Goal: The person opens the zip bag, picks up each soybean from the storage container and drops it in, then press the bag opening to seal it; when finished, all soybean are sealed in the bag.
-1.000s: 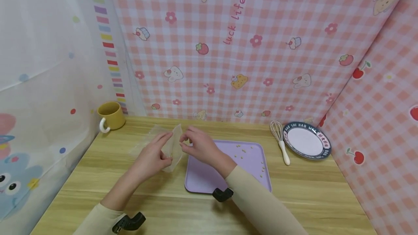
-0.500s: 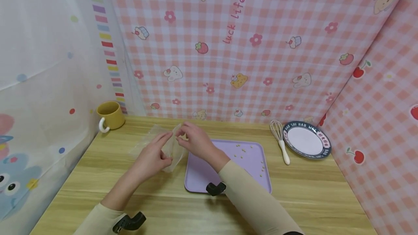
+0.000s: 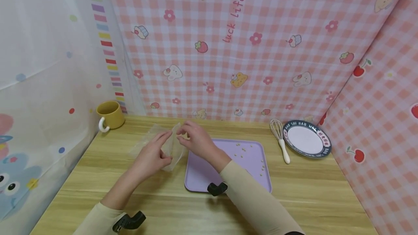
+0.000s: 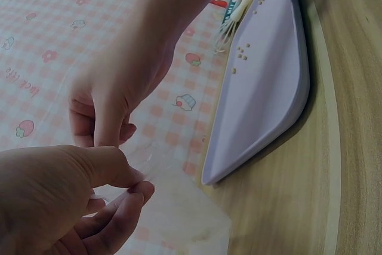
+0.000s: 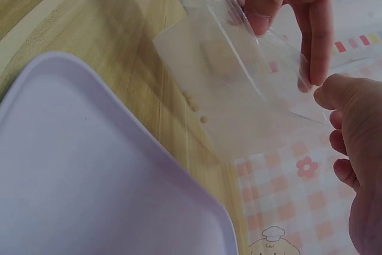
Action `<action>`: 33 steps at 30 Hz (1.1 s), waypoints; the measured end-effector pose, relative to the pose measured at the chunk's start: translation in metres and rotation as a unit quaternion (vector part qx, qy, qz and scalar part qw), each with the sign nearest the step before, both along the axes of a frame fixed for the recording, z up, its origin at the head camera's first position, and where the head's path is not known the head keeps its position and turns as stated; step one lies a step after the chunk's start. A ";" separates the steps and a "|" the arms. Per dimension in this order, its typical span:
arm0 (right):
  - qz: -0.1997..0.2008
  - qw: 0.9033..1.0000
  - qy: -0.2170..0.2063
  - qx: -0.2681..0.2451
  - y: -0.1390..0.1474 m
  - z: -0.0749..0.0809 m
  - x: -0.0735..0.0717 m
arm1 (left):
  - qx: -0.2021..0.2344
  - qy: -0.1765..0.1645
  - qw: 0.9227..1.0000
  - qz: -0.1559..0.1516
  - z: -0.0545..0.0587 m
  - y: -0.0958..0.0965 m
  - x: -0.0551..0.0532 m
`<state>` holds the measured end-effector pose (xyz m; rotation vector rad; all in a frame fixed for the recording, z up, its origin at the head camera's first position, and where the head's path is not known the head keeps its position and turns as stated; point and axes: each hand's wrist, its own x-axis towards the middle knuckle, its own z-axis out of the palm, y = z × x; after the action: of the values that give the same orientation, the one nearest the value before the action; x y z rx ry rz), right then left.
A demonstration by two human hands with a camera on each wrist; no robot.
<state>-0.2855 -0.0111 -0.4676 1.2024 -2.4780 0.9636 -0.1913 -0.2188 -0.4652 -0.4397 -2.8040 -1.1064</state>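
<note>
A translucent plastic bag point(image 3: 177, 152) stands tilted above the table, left of the lilac tray point(image 3: 200, 177). My left hand point(image 3: 151, 157) grips its left side, thumb and fingers on the film. My right hand point(image 3: 198, 141) pinches the upper edge between thumb and fingertip, as the right wrist view shows. Inside the bag point(image 5: 224, 129), low down, lie a few small tan pellets point(image 5: 204, 119). More pale yellow pellets point(image 3: 243, 150) are scattered over the tray's right part. In the left wrist view, the bag point(image 4: 185, 216) hangs below both hands' fingertips.
Another clear plastic sheet or bag point(image 3: 143, 141) lies flat behind my left hand. A yellow mug point(image 3: 111, 115) with a white handle stands at the back left. A whisk point(image 3: 280, 140) and a dark-rimmed plate point(image 3: 305, 139) lie at the back right, near the checked cloth wall point(image 3: 228, 57).
My right hand has moved slightly left and up onto the bag's upper edge, then held nearly still. My left hand keeps its grip in the same place.
</note>
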 end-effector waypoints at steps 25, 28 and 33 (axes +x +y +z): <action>-0.047 0.995 -0.078 -0.035 0.084 -0.005 0.008 | -0.007 0.008 1.000 0.004 -0.004 0.001 -0.002; -0.058 0.995 -0.084 -0.023 0.099 -0.009 0.008 | -0.007 0.008 1.000 0.006 -0.004 0.001 -0.002; -0.072 0.993 -0.090 -0.012 0.122 -0.020 0.009 | -0.008 0.006 1.000 0.007 -0.004 0.002 -0.002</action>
<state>-0.2762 0.1106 -0.4874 0.9530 -2.6387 1.1019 -0.1937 -0.2172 -0.4690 -0.4265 -2.8020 -1.0760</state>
